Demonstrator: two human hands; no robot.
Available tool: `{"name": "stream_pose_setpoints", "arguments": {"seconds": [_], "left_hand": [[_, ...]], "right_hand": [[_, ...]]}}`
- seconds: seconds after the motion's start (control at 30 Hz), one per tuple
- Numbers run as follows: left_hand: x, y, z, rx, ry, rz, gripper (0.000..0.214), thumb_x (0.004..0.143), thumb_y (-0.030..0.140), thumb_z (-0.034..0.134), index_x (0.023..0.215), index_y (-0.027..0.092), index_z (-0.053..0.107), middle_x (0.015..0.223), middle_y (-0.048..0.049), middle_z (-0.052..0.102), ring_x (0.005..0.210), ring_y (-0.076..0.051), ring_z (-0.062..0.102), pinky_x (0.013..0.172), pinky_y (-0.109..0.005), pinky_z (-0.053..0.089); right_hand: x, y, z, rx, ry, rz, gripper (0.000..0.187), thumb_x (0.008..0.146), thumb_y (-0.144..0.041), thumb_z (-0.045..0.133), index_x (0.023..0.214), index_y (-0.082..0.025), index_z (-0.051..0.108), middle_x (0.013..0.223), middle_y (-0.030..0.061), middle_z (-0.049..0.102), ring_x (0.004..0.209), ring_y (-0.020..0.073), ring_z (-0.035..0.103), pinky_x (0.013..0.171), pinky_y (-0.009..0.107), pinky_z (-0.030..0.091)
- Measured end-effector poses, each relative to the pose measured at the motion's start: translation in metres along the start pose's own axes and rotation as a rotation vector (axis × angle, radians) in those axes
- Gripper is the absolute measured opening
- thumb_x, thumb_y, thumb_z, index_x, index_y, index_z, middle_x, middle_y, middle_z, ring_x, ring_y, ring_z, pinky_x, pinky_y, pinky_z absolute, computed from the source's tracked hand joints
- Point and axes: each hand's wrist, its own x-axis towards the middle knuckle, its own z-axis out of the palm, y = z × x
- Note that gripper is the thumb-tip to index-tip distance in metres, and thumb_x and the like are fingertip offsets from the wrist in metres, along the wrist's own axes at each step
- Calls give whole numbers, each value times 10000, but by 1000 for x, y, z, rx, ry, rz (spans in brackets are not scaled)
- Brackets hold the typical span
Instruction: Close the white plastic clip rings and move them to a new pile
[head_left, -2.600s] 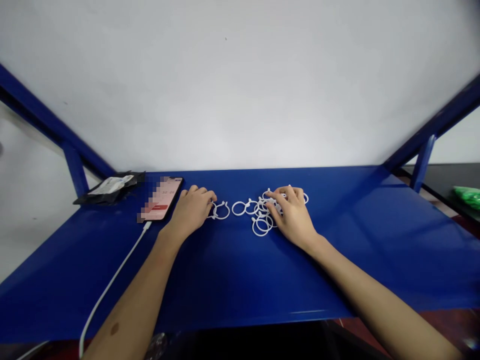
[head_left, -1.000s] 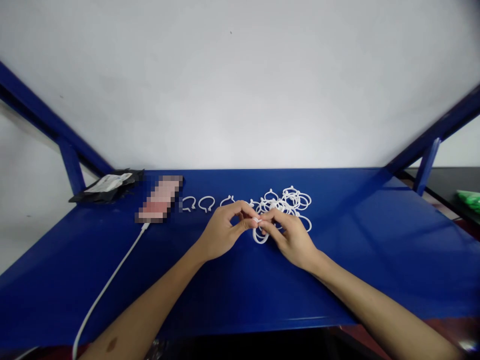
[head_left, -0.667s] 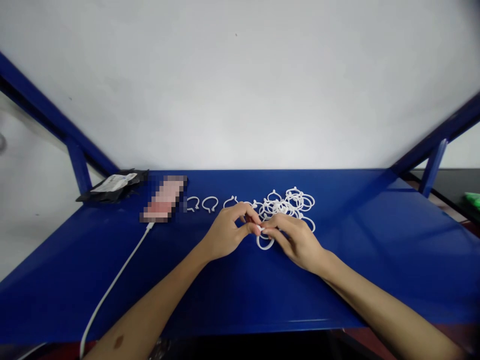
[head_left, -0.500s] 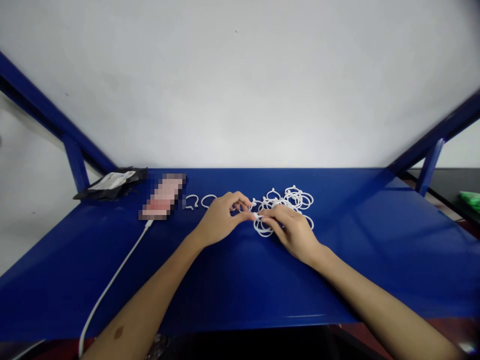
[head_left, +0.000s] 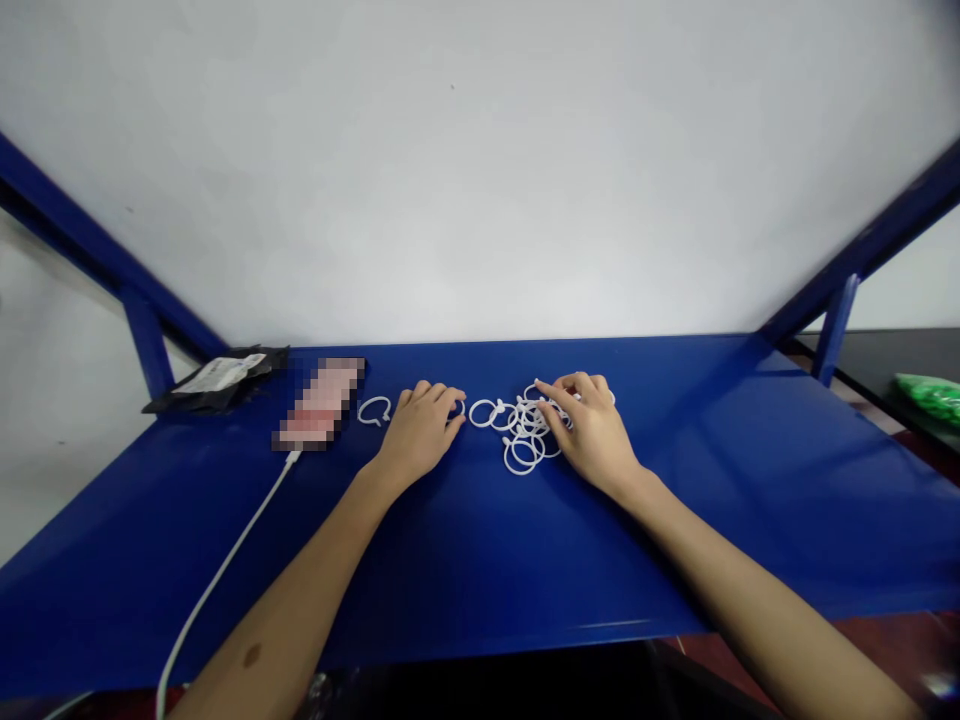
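Note:
My left hand (head_left: 418,428) lies palm down on the blue shelf (head_left: 480,560), fingers curled together over a white plastic ring (head_left: 459,408), of which only a sliver shows at the fingertips. One ring (head_left: 373,410) lies alone to its left and another ring (head_left: 484,413) just to its right. My right hand (head_left: 591,428) rests open on the pile of white rings (head_left: 525,440), with fingers stretched onto it and the index finger pointing left.
A phone (head_left: 321,402) with a white cable (head_left: 217,580) lies at the left, and a black packet (head_left: 217,378) sits behind it. Blue frame struts (head_left: 146,345) rise at both ends. A green object (head_left: 930,392) lies on a dark surface at far right.
Both hands pinched one ring together near the shelf's middle. They have since parted: the left moved left and back to the row of rings, and the right went back onto the pile.

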Motion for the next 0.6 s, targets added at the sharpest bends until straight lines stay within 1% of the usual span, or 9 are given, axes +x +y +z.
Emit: {"name": "stream_pose_setpoints", "arguments": {"seconds": [0.07, 0.13, 0.27, 0.33, 0.43, 0.53, 0.6], "left_hand": [[1, 1, -1, -32, 22, -10, 235, 946, 173, 559, 1170, 211, 621, 996, -49, 733, 1012, -274, 580, 862, -415, 409], [2, 3, -3, -74, 54, -18, 253, 944, 154, 552, 1183, 214, 607, 941, -35, 741, 981, -263, 586, 848, -404, 406], [1, 7, -6, -74, 110, -37, 252, 926, 159, 573, 1171, 207, 612, 939, -38, 729, 974, -265, 584, 849, -404, 412], [-1, 7, -5, 3, 122, -51, 192, 925, 216, 594, 1109, 196, 643, 987, -71, 709, 1002, -289, 570, 848, -420, 415], [-4, 4, -1, 133, 104, -58, 136, 923, 296, 608, 956, 187, 683, 1007, -115, 675, 1012, -323, 546, 833, -442, 415], [-5, 3, 1, 181, 107, -42, 127, 923, 259, 605, 844, 188, 676, 948, -108, 669, 974, -317, 541, 801, -436, 403], [-5, 6, -1, 168, 174, -13, 125, 919, 246, 624, 813, 189, 656, 902, -88, 675, 938, -302, 544, 784, -426, 391]], "right_hand": [[0, -5, -1, 29, -5, -18, 308, 1007, -284, 528, 1217, -151, 710, 1030, 144, 642, 938, 277, 511, 860, 472, 513], [-1, -11, -2, 61, -15, -34, 296, 1006, -279, 533, 1204, -148, 710, 1026, 137, 645, 950, 274, 518, 879, 462, 506], [-4, -19, -2, 107, -41, -55, 276, 1004, -268, 537, 1201, -167, 702, 1045, 125, 651, 977, 269, 528, 881, 439, 506], [-5, -22, -2, 117, -51, -62, 269, 1004, -270, 538, 1195, -178, 703, 1047, 122, 653, 971, 267, 531, 871, 440, 509], [-6, -25, -3, 126, -63, -56, 260, 1006, -272, 537, 1188, -191, 703, 1051, 120, 655, 973, 269, 535, 859, 444, 515], [-6, -26, -4, 141, -68, -52, 254, 1004, -268, 541, 1177, -181, 706, 1052, 123, 659, 987, 273, 535, 868, 444, 513], [-6, -28, -5, 157, -71, -54, 250, 1004, -269, 542, 1166, -176, 708, 1049, 125, 664, 990, 273, 537, 874, 439, 510]]}}
